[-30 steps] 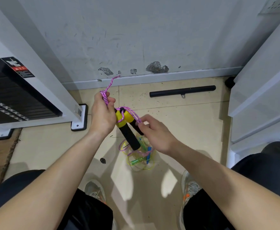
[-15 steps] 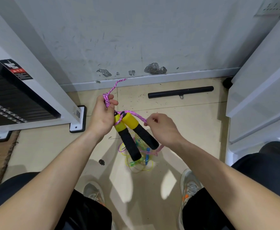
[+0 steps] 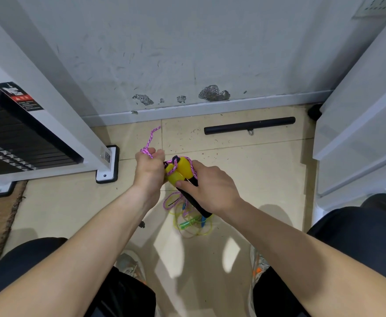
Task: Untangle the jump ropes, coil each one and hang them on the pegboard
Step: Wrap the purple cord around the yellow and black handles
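A pink braided jump rope [image 3: 151,138] has two handles [image 3: 180,170] with yellow tops and black foam grips, held together in front of me. My left hand [image 3: 149,170] is closed on a bunch of the pink rope and on the left handle. My right hand [image 3: 210,187] grips the handles and a strand of pink rope wound across the yellow tops. A loop of pink rope hangs below my hands. On the floor beneath lies a second jump rope [image 3: 190,225], thin yellow-green cord with blue and green handles, loosely piled. No pegboard is in view.
A black bar [image 3: 249,125] lies on the tiled floor near the grey wall. A white weight machine frame [image 3: 50,115] with a black plate stack stands at left, white panels [image 3: 358,110] at right. My knees and shoes fill the bottom.
My right hand has moved left and up from holding a pulled-out strand onto the handles, laying the pink rope over the yellow tops. The two handles came together. The left hand stayed put.
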The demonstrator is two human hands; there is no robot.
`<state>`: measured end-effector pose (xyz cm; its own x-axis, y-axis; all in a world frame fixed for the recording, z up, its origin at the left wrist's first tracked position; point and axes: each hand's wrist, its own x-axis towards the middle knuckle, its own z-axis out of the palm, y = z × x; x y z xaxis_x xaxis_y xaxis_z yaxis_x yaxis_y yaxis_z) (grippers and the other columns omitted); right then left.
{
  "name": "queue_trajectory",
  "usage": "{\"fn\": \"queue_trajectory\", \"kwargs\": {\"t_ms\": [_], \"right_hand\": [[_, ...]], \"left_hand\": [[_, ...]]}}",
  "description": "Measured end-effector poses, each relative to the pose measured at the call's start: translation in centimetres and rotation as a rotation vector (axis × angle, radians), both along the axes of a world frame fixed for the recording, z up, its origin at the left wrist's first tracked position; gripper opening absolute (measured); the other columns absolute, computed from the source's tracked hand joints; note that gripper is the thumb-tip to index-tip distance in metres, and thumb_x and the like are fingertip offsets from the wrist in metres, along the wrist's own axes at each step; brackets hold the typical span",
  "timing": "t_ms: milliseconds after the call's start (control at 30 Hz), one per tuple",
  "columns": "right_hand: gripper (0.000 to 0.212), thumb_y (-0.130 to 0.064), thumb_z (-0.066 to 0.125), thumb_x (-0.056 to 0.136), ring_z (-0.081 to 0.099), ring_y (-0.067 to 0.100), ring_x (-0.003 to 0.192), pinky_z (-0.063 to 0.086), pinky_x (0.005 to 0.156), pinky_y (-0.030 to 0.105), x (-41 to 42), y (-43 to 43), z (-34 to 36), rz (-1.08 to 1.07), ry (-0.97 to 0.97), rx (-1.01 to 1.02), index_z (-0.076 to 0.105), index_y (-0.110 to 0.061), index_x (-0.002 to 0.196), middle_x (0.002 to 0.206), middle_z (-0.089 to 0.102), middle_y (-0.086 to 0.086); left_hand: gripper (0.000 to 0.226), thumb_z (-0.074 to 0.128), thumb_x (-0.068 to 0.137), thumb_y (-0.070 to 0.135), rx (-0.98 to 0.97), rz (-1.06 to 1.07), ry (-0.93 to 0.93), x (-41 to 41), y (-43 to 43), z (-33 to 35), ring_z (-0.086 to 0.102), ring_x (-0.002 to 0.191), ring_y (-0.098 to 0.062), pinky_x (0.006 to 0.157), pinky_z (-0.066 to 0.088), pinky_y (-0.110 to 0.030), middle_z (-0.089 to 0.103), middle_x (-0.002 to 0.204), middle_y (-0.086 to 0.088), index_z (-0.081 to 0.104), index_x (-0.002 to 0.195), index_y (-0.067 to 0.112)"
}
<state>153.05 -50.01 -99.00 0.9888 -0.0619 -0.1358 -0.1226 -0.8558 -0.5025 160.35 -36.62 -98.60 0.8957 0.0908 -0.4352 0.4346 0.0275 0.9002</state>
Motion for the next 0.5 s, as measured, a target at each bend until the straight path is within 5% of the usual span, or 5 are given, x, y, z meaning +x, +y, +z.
{"fn": "queue_trajectory", "kwargs": {"t_ms": [67, 133, 233, 367, 500], "right_hand": [[0.053, -0.069, 0.048, 0.089, 0.063, 0.028, 0.087, 0.053, 0.074, 0.039, 0.1, -0.1, 0.0, 0.001, 0.011, 0.008, 0.054, -0.023, 0.115, 0.094, 0.066, 0.002], [0.054, -0.068, 0.049, 0.09, 0.063, 0.029, 0.089, 0.052, 0.073, 0.039, 0.1, -0.2, 0.2, -0.007, 0.019, 0.004, 0.055, -0.022, 0.117, 0.096, 0.067, 0.003], [0.051, -0.066, 0.056, 0.087, 0.062, 0.027, 0.089, 0.051, 0.073, 0.038, 0.3, -0.2, 0.2, -0.047, 0.025, 0.078, 0.057, -0.021, 0.112, 0.096, 0.067, 0.002], [0.037, -0.054, 0.073, 0.079, 0.065, 0.011, 0.088, 0.054, 0.079, 0.034, 0.5, -0.7, 0.1, -0.175, 0.035, 0.431, 0.065, -0.028, 0.105, 0.093, 0.07, -0.011], [0.026, -0.046, 0.055, 0.097, 0.065, 0.014, 0.096, 0.052, 0.086, 0.034, 0.6, -1.3, 0.4, -0.234, 0.014, 0.481, 0.071, -0.026, 0.106, 0.101, 0.072, -0.008]], "left_hand": [[0.081, 0.082, 0.073, 0.04, 0.001, -0.091, -0.008, -0.1, 0.2, 0.2, 0.06, 0.084, -0.019, 0.07, 0.055, -0.039, 0.046, 0.096, 0.001, 0.036, 0.133, 0.009], [0.094, 0.092, 0.058, 0.037, 0.146, -0.2, -0.069, -0.5, 0.1, 0.3, 0.056, 0.112, -0.022, 0.082, 0.055, -0.034, 0.044, 0.118, -0.001, 0.033, 0.127, 0.016], [0.073, 0.087, 0.073, 0.017, 0.275, -0.277, -0.157, -0.9, -0.1, 0.3, 0.039, 0.13, -0.021, 0.072, 0.043, -0.018, 0.035, 0.138, -0.005, 0.03, 0.119, 0.019], [0.058, 0.077, 0.085, 0.012, 0.308, -0.336, -0.218, -0.7, 0.0, 0.1, 0.035, 0.134, -0.023, 0.082, 0.042, -0.027, 0.031, 0.142, -0.005, 0.028, 0.115, 0.019], [0.051, 0.07, 0.091, 0.011, 0.283, -0.325, -0.29, 0.1, 0.6, 0.7, 0.042, 0.13, -0.026, 0.086, 0.047, -0.031, 0.035, 0.129, 0.001, 0.029, 0.119, 0.022]]}}
